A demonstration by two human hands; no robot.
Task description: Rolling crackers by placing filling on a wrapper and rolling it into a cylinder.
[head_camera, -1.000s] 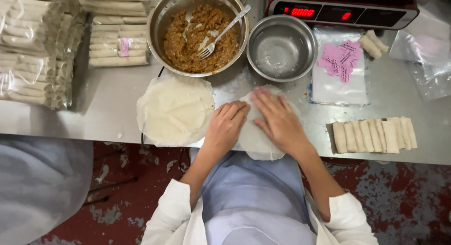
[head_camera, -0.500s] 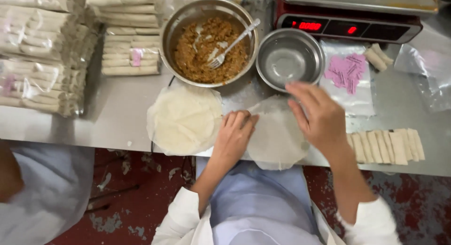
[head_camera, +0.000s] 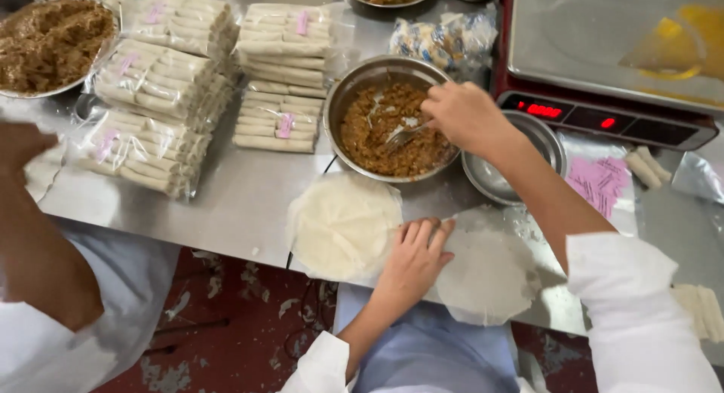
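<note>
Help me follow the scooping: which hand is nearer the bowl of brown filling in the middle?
Right. The right hand is over the bowl of brown filling, gripping the fork. The left hand rests flat below the bowl, on the single wrapper.

Bagged stacks of pale rolls (head_camera: 162, 99) are lying on the steel table (head_camera: 249, 204), well left of the fingers. A red scale (head_camera: 611, 69) is sitting just right of them, pink slips (head_camera: 601, 183) lying below it, beside an empty steel bowl (head_camera: 494, 178).

The right hand (head_camera: 466, 115) grips a fork (head_camera: 403, 134) in the bowl of brown filling (head_camera: 386, 121); the left hand (head_camera: 413, 259) rests flat on a round wrapper (head_camera: 486, 271) at the steel desk's (head_camera: 241, 204) edge.
</note>
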